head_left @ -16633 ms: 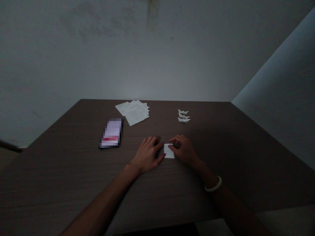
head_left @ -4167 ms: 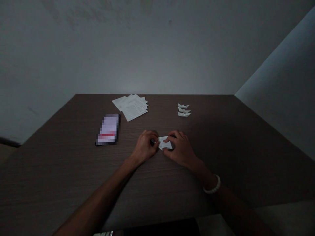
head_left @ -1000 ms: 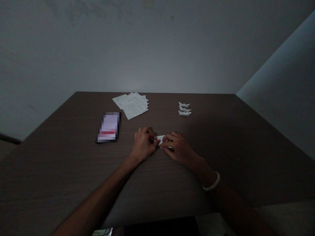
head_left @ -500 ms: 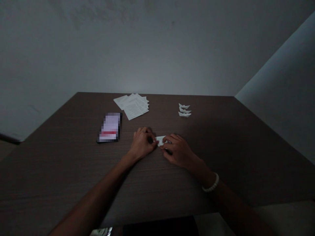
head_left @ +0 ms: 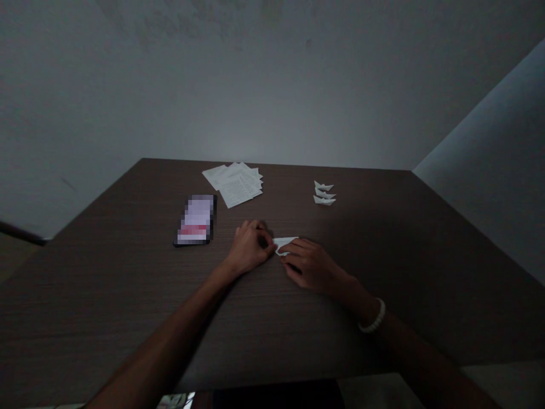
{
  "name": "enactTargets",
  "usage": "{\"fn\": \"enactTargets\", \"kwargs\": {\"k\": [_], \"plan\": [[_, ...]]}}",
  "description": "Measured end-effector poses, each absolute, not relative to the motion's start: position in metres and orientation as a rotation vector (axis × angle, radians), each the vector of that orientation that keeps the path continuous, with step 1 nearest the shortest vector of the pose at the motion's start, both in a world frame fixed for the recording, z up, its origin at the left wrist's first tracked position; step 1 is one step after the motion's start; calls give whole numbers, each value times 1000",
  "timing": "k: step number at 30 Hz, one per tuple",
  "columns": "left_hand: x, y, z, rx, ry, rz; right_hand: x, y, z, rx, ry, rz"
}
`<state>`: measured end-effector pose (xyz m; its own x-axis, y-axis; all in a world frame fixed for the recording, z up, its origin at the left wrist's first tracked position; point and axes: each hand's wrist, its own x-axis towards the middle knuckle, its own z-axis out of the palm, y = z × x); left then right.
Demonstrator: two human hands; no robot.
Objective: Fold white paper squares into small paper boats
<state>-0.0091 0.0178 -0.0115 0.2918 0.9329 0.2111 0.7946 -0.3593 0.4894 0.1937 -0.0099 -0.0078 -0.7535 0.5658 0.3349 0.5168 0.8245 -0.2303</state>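
Observation:
A small folded white paper (head_left: 283, 242) lies between my hands near the middle of the brown table. My left hand (head_left: 251, 247) pinches its left corner between thumb and forefinger. From the right, my right hand (head_left: 310, 263) grips the paper's lower right part, fingers curled over it and covering some of it. A pale beaded bracelet (head_left: 374, 318) circles my right wrist. Beyond my right hand, three small folded paper boats (head_left: 325, 200) stand in a close column.
Several loose sheets of printed paper (head_left: 236, 190) overlap at the back of the table (head_left: 128, 284). A phone (head_left: 196, 218) with a blurred-out screen lies left of my left hand. The grey wall (head_left: 272, 85) rises behind the table's far edge.
My right hand's fingers have shifted over the paper, and more of its top edge shows now. The left hand keeps its pinch. The whole view has moved slightly.

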Motion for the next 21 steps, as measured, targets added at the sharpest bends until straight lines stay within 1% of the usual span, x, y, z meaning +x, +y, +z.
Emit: {"fn": "enactTargets", "kwargs": {"k": [13,21], "plan": [[-9,18,-7,2241,1581,646,194,-6,-7,-697,-2691,150],[-9,18,-9,2248,1579,653,194,-8,-6,-711,-2676,170]]}}
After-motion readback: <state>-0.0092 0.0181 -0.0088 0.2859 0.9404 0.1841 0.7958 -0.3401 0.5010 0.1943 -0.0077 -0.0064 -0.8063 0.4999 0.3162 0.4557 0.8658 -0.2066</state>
